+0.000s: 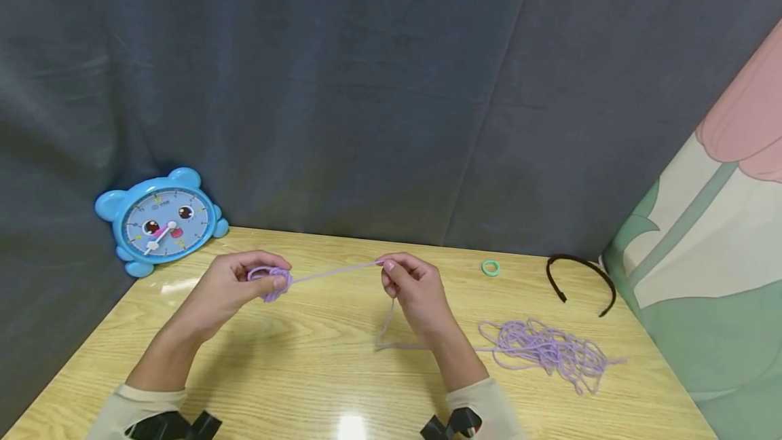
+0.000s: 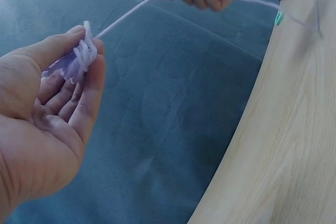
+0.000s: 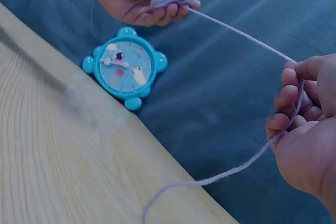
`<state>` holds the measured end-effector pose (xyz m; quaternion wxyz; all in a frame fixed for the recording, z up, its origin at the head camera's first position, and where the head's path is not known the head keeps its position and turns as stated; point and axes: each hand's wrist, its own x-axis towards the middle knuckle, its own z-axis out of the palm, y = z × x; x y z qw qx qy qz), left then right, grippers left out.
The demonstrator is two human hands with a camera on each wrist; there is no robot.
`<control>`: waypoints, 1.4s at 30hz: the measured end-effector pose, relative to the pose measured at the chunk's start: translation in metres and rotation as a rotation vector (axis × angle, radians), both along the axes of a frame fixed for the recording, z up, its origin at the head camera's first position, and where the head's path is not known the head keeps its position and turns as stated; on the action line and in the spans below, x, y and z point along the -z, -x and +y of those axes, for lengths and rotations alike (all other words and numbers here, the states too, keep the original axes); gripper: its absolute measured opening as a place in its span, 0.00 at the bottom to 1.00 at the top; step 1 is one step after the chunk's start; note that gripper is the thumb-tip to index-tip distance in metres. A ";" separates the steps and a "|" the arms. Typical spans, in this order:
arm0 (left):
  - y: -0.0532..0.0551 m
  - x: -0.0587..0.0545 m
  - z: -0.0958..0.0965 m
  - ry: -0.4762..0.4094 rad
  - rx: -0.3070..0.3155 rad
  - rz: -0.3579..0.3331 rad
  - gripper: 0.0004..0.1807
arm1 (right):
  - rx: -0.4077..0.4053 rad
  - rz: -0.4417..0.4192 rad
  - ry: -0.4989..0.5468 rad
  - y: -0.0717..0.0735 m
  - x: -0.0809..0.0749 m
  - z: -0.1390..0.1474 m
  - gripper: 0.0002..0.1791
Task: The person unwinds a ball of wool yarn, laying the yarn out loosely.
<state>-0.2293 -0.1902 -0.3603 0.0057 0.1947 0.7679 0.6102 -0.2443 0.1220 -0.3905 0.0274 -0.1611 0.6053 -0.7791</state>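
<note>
My left hand [image 1: 229,287] pinches a small wound bundle of lilac yarn [image 1: 277,284] between thumb and fingers, above the table's left half. From the bundle a taut strand [image 1: 332,272] runs right to my right hand [image 1: 418,290], which grips it between thumb and curled index finger. In the right wrist view the strand passes across the palm and hangs as a slack curve [image 3: 226,174] below the hand. On the table it leads right to a loose, tangled heap of the same yarn [image 1: 552,352].
A blue animal-shaped clock [image 1: 168,219] leans against the dark curtain [image 1: 342,100] at the back left. A small green ring [image 1: 491,268] and a black headband [image 1: 580,260] lie at the back right of the wooden table [image 1: 318,372]. A flower-patterned cloth [image 1: 709,257] hangs on the right.
</note>
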 end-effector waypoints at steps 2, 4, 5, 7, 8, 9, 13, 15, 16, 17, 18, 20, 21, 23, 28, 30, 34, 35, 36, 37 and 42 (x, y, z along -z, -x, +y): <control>0.000 -0.001 0.000 0.010 -0.014 -0.001 0.08 | 0.016 -0.004 -0.011 -0.001 0.000 0.006 0.09; 0.000 -0.002 0.000 0.018 -0.027 0.000 0.09 | 0.025 -0.004 -0.023 -0.002 0.001 0.012 0.09; 0.000 -0.003 0.001 0.022 -0.033 0.003 0.09 | 0.028 -0.002 -0.028 -0.002 0.002 0.014 0.09; 0.000 -0.003 0.001 0.024 -0.040 0.010 0.10 | 0.035 0.004 -0.041 -0.003 0.004 0.020 0.09; 0.000 -0.003 0.001 0.023 -0.044 0.013 0.10 | 0.035 0.009 -0.048 -0.004 0.004 0.023 0.09; 0.001 -0.003 0.001 0.021 -0.048 0.018 0.10 | 0.036 0.014 -0.054 -0.004 0.005 0.026 0.08; 0.001 -0.003 0.001 0.013 -0.071 0.031 0.09 | 0.043 0.026 -0.081 -0.007 0.008 0.039 0.07; 0.001 -0.003 0.001 0.011 -0.082 0.032 0.08 | 0.055 0.033 -0.090 -0.009 0.008 0.046 0.08; 0.000 -0.003 0.001 0.012 -0.084 0.033 0.09 | 0.064 0.035 -0.093 -0.009 0.008 0.049 0.07; 0.000 -0.003 0.001 0.014 -0.085 0.034 0.09 | 0.074 0.039 -0.096 -0.010 0.008 0.052 0.08; 0.000 -0.004 0.001 0.017 -0.084 0.034 0.10 | 0.085 0.043 -0.098 -0.011 0.008 0.055 0.08; 0.000 -0.004 0.001 0.019 -0.085 0.029 0.12 | 0.098 0.053 -0.103 -0.012 0.008 0.062 0.08; 0.001 -0.004 0.002 0.021 -0.083 0.027 0.13 | 0.101 0.058 -0.107 -0.013 0.008 0.065 0.08; 0.001 -0.004 0.002 0.020 -0.078 0.017 0.14 | 0.103 0.063 -0.114 -0.015 0.007 0.071 0.08; 0.000 -0.005 0.002 0.023 -0.067 -0.016 0.16 | 0.108 0.076 -0.105 -0.019 0.005 0.082 0.09; -0.001 -0.004 0.002 0.036 -0.071 -0.021 0.17 | 0.116 0.081 -0.090 -0.020 0.004 0.084 0.10; -0.003 -0.003 0.001 0.068 -0.085 -0.022 0.17 | 0.140 0.085 -0.063 -0.019 0.000 0.088 0.10; -0.004 -0.002 0.000 0.075 -0.087 -0.021 0.17 | 0.147 0.085 -0.056 -0.019 0.000 0.089 0.10; -0.004 -0.002 0.000 0.083 -0.087 -0.020 0.16 | 0.158 0.085 -0.048 -0.019 -0.001 0.090 0.10; -0.005 -0.002 0.000 0.090 -0.084 -0.019 0.16 | 0.172 0.085 -0.036 -0.019 -0.002 0.092 0.10; -0.005 -0.003 0.000 0.113 -0.068 -0.016 0.16 | 0.234 0.086 0.013 -0.021 -0.007 0.103 0.10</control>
